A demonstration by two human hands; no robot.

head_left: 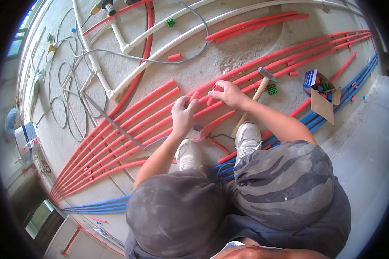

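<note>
Noting at the left a grey cable, lying in loose coils on the concrete floor among white pipes; probably risking a snag there, from a careless step into a loop. Moving inward to long red pipes, fanning out from a tight bunch at the far left end. Above these, in front of the knees, pinching a short red piece between thumb and fingers of the left hand. Below, near the shoes, finding a red-handled cutter; perhaps risking a knock or a nick, from shifting a foot without looking. Just right of the left hand, gripping a short red tube with thumb and curled fingers of the right hand, showing its open end. Possibly risking a drop between the pipes, from holding such small parts by the fingertips alone. Passing under the right forearm, seeing a hammer, lying near a green block; maybe risking a slip, from treading on the handle beside the right shoe. Farther right, noticing an open cardboard box, flap hanging out, holding green blocks and something red; not making out the rest. Beyond, seeing blue pipes running alongside.
</note>
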